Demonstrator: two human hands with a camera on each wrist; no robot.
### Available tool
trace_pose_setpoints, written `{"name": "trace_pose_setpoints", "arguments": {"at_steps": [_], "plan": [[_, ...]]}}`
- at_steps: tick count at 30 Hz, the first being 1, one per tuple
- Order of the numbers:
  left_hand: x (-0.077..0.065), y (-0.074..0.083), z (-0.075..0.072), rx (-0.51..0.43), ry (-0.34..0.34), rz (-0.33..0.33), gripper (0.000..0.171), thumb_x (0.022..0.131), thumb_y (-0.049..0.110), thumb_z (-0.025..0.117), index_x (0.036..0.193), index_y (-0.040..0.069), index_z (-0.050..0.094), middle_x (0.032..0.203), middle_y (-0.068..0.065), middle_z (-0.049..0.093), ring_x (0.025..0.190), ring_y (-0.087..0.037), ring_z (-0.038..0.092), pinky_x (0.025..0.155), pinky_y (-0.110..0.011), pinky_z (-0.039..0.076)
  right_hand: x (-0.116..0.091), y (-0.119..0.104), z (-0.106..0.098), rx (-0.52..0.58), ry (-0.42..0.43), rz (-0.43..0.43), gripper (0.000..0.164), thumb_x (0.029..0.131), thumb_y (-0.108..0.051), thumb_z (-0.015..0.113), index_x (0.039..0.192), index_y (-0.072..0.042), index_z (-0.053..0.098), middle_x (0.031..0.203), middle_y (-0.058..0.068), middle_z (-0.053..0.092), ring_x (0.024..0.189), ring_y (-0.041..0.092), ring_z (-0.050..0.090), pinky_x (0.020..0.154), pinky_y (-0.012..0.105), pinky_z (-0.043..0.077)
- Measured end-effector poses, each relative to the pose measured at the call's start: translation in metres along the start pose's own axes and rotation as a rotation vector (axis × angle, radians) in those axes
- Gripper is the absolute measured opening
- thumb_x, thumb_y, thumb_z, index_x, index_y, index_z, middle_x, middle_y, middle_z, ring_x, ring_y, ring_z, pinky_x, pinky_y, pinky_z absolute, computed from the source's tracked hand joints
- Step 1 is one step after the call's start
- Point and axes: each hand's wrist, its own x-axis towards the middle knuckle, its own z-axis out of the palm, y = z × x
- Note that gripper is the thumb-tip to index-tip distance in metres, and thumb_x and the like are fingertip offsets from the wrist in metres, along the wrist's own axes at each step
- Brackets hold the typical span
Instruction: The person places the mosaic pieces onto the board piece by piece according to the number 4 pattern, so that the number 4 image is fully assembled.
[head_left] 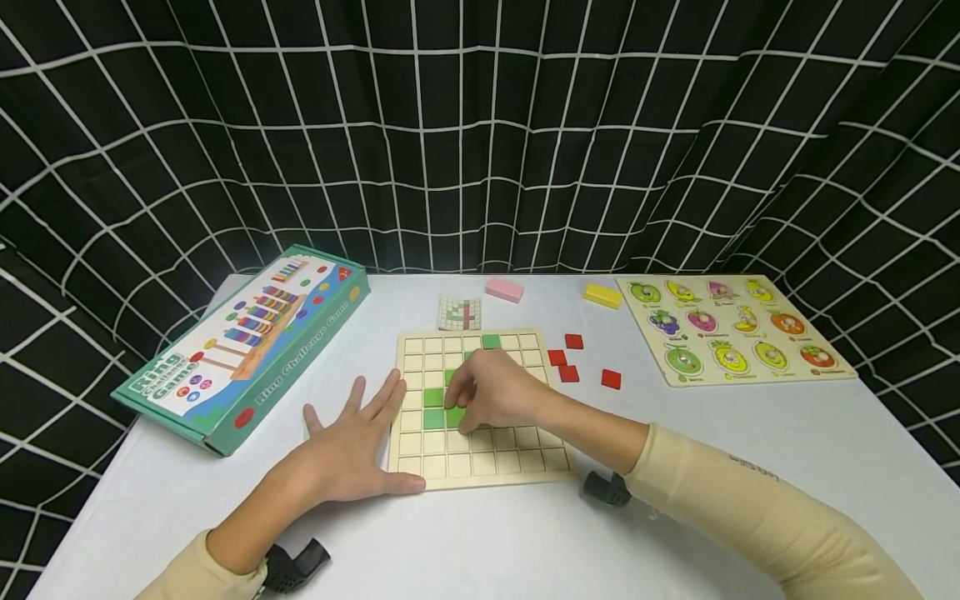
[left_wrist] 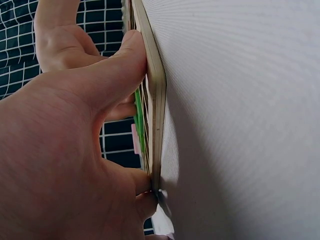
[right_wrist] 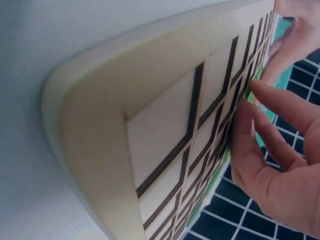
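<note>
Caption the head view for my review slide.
Right hand at green tiles on a board, left hand at the board's edge.

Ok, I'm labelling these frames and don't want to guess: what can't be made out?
- Head: some squares of the grid board, hidden beneath the right hand.
- Head: lettering under the pictures on the fruit board, too small to read.
- Head: the rest of the right sleeve, cut off by the bottom edge.
- Left wrist: most of the grid board's top, hidden by the left hand and the edge-on angle.

Left hand (head_left: 351,457) palm-down, fingers (head_left: 385,398) spread, thumb (head_left: 403,482) extended; right hand (head_left: 498,388) angled down, fingers (head_left: 460,387) curled toward thumb (head_left: 474,414).
</note>
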Motion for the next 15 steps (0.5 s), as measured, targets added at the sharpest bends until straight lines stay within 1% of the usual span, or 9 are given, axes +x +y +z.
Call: {"name": "trace_pose_setpoints", "arguments": {"at_steps": [7, 12, 15], "plan": [[0.001, 0.0, 0.001, 0.009, -0.002, -0.002, 0.131, 0.075, 0.082, 0.071, 0.169, 0.013, 0.011, 0.178, -0.003, 0.003, 0.159, -0.052, 0.006, 0.093, -0.098, 0.002, -0.004, 0.002, -0.005, 0.031, -0.028, 0.029, 0.027, 0.07, -0.001, 0.092, 0.09, -0.016, 0.082, 0.085, -0.004, 0.075, 0.075, 0.011, 0.066, 0.073, 0.025, 0.056], [0.002, -0.001, 0.002, 0.006, 0.0, 0.002, 0.131, 0.075, 0.083, 0.07, 0.169, 0.012, 0.011, 0.177, -0.004, 0.004, 0.159, -0.052, 0.005, 0.093, -0.098, 0.001, -0.009, 0.003, -0.012, 0.06, -0.038, 0.036, 0.026, 0.075, -0.003, 0.09, 0.095, -0.017, 0.082, 0.093, -0.007, 0.079, 0.078, 0.01, 0.069, 0.075, 0.027, 0.057], [0.002, -0.002, 0.002, 0.004, 0.001, 0.002, 0.131, 0.075, 0.083, 0.069, 0.169, 0.013, 0.012, 0.177, -0.003, 0.003, 0.159, -0.051, 0.005, 0.094, -0.097, 0.001, -0.014, 0.006, -0.018, 0.088, -0.039, 0.053, 0.026, 0.077, -0.003, 0.088, 0.099, -0.017, 0.082, 0.097, -0.007, 0.079, 0.08, 0.01, 0.07, 0.074, 0.028, 0.057]]}}
